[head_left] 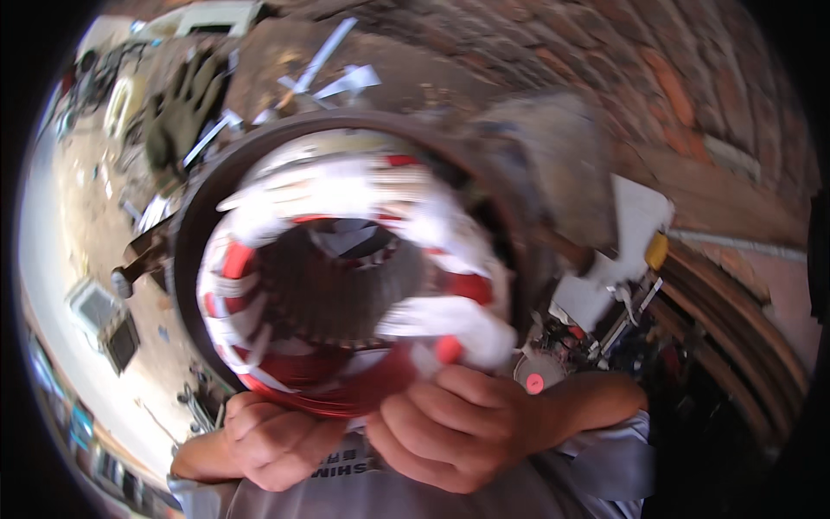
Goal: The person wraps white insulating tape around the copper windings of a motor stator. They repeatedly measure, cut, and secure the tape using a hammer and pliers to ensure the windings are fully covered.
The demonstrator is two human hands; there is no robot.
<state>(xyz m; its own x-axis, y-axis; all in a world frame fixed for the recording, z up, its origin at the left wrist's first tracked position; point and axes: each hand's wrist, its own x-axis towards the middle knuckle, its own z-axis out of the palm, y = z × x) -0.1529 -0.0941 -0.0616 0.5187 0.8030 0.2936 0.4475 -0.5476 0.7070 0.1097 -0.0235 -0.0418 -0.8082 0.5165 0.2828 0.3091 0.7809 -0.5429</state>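
A motor stator [337,272], with red wire coils [346,376] and white wrapping around its winding ends, sits inside a dark round metal housing [190,246]. Its ridged bore faces up. My left hand [277,437] is closed at the lower edge of the red coils, knuckles up. My right hand [450,428] is also closed there, right beside a bunched white wrapped section [475,333]. What the fingers of each hand grip is hidden. The white wrapping is partly blurred and overexposed.
An olive glove [177,117], white strips [316,60] and a small pale device [91,307] lie on the worn bench [147,337]. A brick wall [648,69] rises behind. At the right are a white board [640,203], scattered tools [631,307] and long rusty bars [722,316].
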